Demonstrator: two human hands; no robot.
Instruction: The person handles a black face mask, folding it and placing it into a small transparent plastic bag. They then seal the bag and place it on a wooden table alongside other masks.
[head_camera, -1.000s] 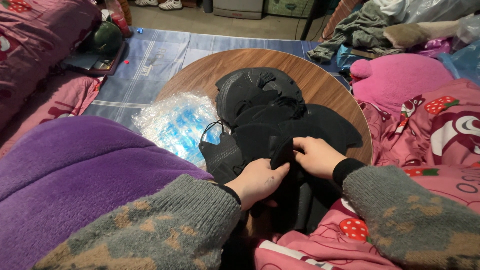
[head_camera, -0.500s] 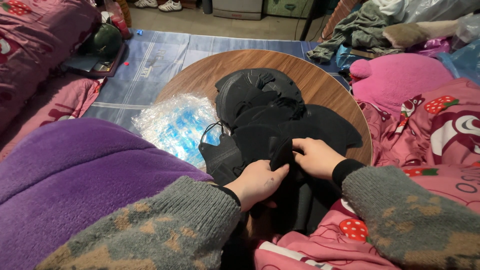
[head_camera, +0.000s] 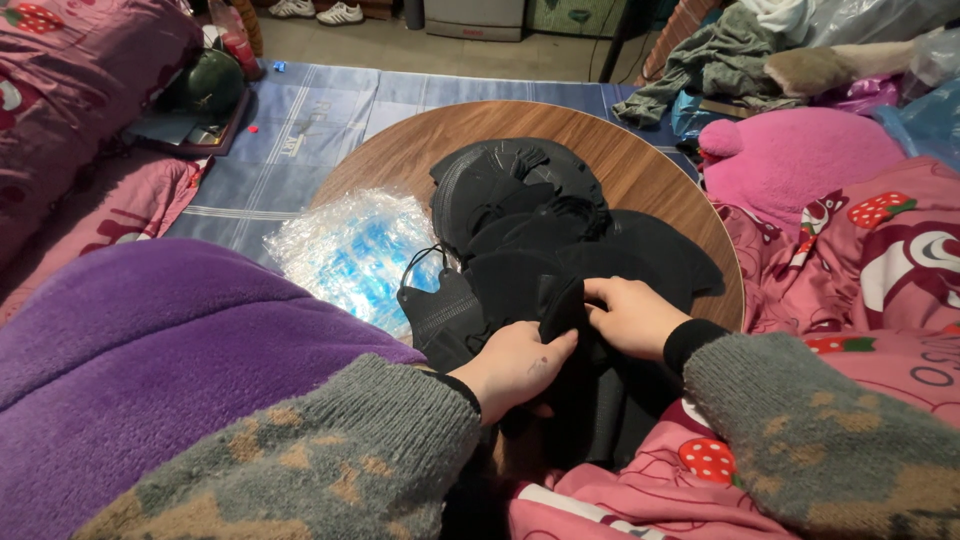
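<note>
Black masks lie piled beyond my fingers, unsorted, while my left hand and right hand pinch one folded mask between them.

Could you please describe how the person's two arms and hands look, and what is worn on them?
Both arms wear thick knitted sleeves in grey with tan and dark flecks. A black inner cuff shows at each wrist. The left hand and the right hand are bare, without gloves; no rings or watch are visible.

round wooden table on a blue mat, pink bedding around.
</note>
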